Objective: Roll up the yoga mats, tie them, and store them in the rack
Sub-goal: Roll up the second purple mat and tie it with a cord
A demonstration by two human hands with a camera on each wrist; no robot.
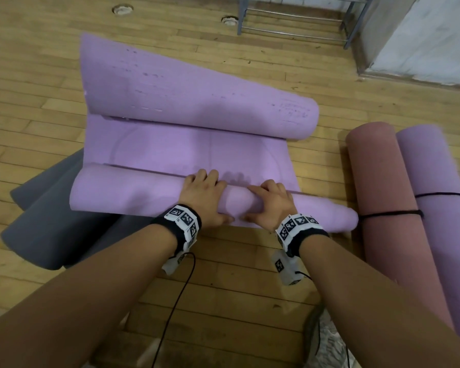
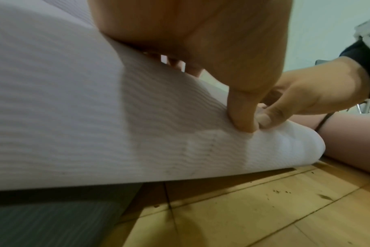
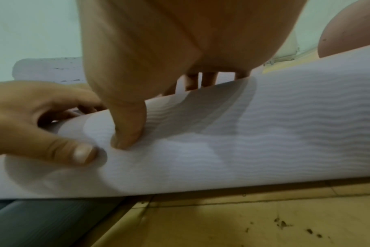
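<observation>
A purple yoga mat (image 1: 183,152) lies on the wooden floor, its near end wound into a roll (image 1: 133,197) and its far end curled over (image 1: 197,102). My left hand (image 1: 205,197) and right hand (image 1: 271,205) sit side by side on the near roll, right of its middle. Fingers curl over the top and thumbs press into the near side. In the left wrist view my left hand (image 2: 211,50) digs its thumb into the ribbed mat (image 2: 95,117). The right wrist view shows my right hand (image 3: 180,41) doing the same on the mat (image 3: 264,142).
A grey mat (image 1: 51,229) lies partly under the purple one at the left. Two rolled mats tied with black cord, pink (image 1: 383,195) and purple (image 1: 441,195), lie to the right. A metal rack (image 1: 295,19) stands at the far wall. A shoe (image 1: 327,338) is near me.
</observation>
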